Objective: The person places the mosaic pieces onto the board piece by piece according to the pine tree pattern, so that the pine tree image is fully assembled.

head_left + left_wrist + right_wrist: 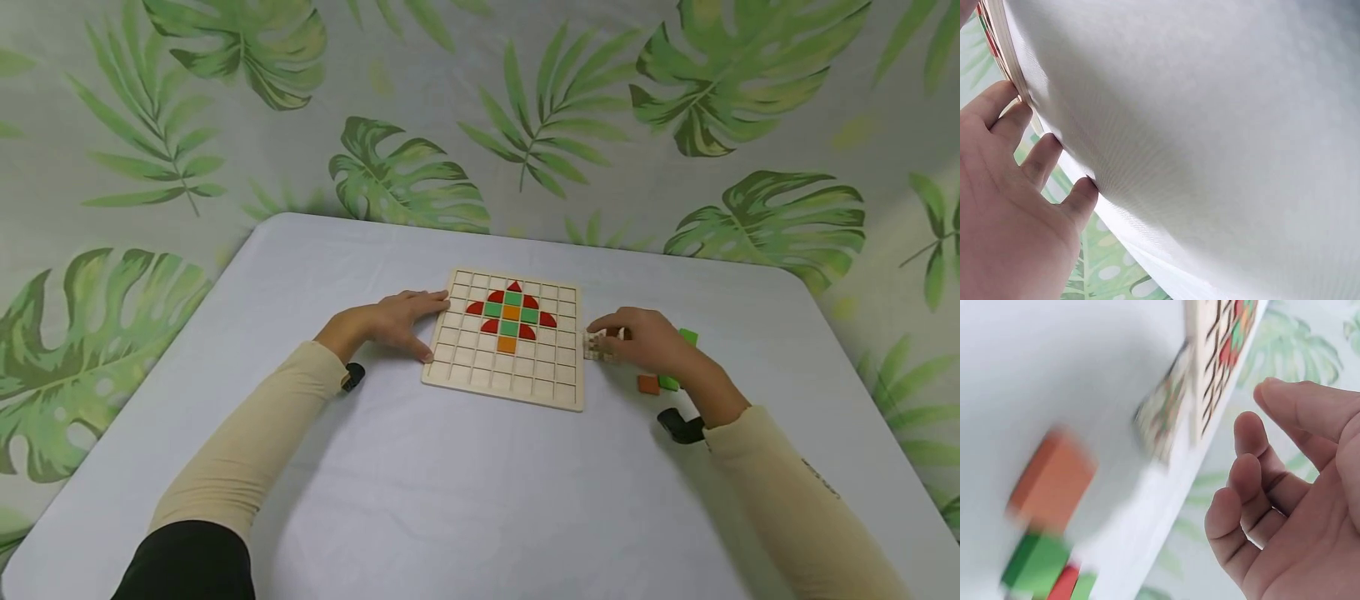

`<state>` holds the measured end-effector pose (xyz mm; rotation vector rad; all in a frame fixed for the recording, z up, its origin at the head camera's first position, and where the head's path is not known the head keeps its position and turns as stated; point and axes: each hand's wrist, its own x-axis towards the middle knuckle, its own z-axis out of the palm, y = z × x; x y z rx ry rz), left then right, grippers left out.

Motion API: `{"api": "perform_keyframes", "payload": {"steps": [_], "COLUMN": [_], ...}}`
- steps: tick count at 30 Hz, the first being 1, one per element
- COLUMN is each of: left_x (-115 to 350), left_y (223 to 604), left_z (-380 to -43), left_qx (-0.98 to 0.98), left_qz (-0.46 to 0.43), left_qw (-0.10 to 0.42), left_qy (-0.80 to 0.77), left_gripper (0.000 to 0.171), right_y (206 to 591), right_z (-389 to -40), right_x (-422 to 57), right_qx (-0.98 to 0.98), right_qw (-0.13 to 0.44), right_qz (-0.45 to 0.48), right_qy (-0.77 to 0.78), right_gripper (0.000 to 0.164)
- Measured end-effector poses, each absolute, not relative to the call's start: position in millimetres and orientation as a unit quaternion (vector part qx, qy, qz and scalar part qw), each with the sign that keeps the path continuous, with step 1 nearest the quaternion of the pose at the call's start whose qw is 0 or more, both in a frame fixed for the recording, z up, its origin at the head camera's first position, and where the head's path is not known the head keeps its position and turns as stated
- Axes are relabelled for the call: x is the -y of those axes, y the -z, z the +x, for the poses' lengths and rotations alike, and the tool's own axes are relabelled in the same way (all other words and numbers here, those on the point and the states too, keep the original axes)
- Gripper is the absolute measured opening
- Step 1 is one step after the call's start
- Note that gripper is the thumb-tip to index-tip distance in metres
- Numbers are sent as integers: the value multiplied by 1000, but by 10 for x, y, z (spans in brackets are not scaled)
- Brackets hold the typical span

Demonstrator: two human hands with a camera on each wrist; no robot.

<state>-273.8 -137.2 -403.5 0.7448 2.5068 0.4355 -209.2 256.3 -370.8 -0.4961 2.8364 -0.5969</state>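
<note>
My left hand [386,323], fingers and thumb spread apart, touches the left edge of the board [465,360], mid-table. My right hand [648,340], fingertips apart, is at the card [591,346] just right of the board; contact cannot be determined. Blocks [648,384] lie farther right. Sleeve marking [821,478]: illegible.

A square wooden grid board [480,358] lies mid-frame on a white cloth [450,500]. Right of centre lies a flat orange block [648,384].
</note>
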Motion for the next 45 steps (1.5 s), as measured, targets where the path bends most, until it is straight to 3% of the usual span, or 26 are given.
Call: {"api": "perform_keyframes", "payload": {"steps": [15,23,32,45], "left_x": [1358,1343,1355,1373], "left_y": [4005,4008,3986,4000], "left_z": [-2731,-2733,-2710,-2713], "left_qx": [-917,-916,-915,-915], "left_qz": [272,273,277,278], "left_qw": [244,246,247,244], "left_qy": [-158,-159,-158,-158], "left_gripper": [95,96,96,96], "right_y": [3832,3990,4046,4041], "right_z": [-2196,-2282,-2289,-2328], "right_x": [-3671,-3801,-3812,-3858], "right_qx": [-978,-983,-985,-983], "right_qw": [58,96,89,101], "right_qz": [-111,-103,-93,-96], "right_qy": [165,119,116,116], "right_gripper": [38,48,36,35]}}
